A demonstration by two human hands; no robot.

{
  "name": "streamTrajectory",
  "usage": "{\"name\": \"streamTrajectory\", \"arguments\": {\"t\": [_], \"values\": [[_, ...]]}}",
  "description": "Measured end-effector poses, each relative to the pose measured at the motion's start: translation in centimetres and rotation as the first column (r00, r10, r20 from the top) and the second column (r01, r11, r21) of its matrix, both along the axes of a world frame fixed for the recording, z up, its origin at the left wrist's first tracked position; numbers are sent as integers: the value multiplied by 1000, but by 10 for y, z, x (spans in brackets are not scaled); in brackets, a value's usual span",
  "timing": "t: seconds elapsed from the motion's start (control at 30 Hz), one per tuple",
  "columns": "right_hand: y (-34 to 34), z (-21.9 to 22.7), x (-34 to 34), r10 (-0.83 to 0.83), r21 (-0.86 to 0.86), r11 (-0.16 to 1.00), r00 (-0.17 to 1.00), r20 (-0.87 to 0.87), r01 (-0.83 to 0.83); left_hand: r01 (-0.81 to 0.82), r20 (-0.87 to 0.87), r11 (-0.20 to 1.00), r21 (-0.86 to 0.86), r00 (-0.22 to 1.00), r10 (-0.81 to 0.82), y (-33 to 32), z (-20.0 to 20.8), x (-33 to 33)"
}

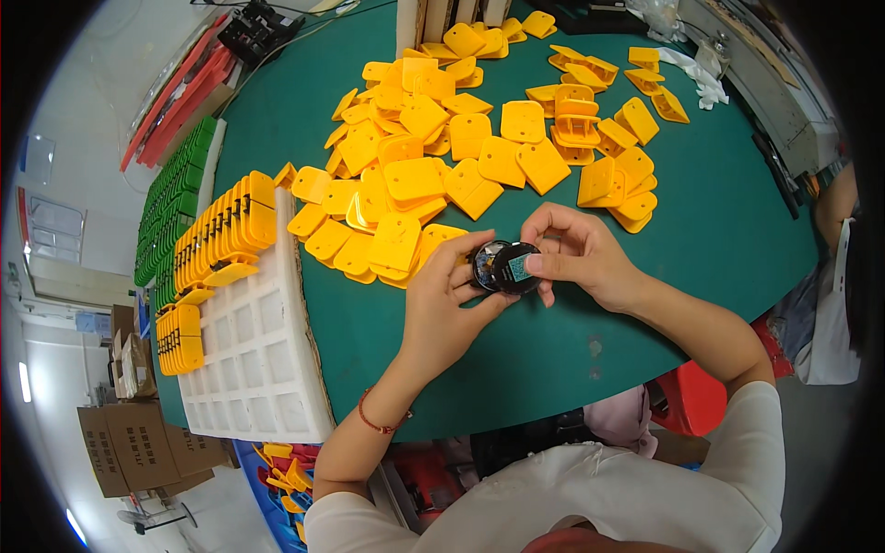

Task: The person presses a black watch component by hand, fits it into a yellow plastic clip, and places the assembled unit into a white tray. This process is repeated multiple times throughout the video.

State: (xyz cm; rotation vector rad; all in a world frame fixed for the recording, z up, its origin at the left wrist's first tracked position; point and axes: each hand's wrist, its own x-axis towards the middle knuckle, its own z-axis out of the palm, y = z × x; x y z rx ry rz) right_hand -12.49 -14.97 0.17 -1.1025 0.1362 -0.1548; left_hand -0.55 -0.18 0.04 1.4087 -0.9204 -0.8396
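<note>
In front of me, above the green tabletop (572, 355), my left hand (438, 309) curls its fingers and thumb around a small round black housing (481, 263) with shiny parts showing inside. My right hand (590, 260) pinches a black disc (507, 276) that bears a teal square label. The disc overlaps the housing's right side; whether the two are joined I cannot tell. Just beyond my hands lies a heap of yellow plastic clip-shaped pieces (395, 241), flat with rounded corners and a small hole.
To the left, a white foam tray (249, 373) with square pockets holds rows of upright yellow pieces (221, 230). Green pieces (175, 207) fill rows beyond it. Smaller yellow clusters (622, 189) lie at the right. A red stool (691, 398) stands below the table's near edge.
</note>
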Motion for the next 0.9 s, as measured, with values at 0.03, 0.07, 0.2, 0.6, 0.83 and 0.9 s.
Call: {"name": "streamTrajectory", "arguments": {"t": [0.03, 0.07, 0.2, 0.6, 0.83, 0.9], "values": [[0, 0, 0, 0, 1, 1000, 1000, -4, 0, 0, -4, 1000, 1, 1000, 0, 0, 0, 0], [0, 0, 1, -13, -7, 1000, 1000, 2, 13, -19, -75, 1000, 16, 997, 20, 1, 2, 0], [-2, -4, 2, -62, -54, 997, 998, 2, 62, -18, -164, 998, 55, 986, 27, 0, 11, 1], [-2, 1, 2, -158, -20, 987, 987, -30, 157, 44, -465, 994, -98, 881, -85, 1, 10, 9], [0, -2, 2, -137, 10, 990, 989, -57, 137, 26, -481, 998, -59, 875, -52, 0, 11, 6], [1, -2, 2, -142, 28, 989, 988, -56, 143, 27, -496, 998, -65, 866, -56, 0, 12, 7]]}}
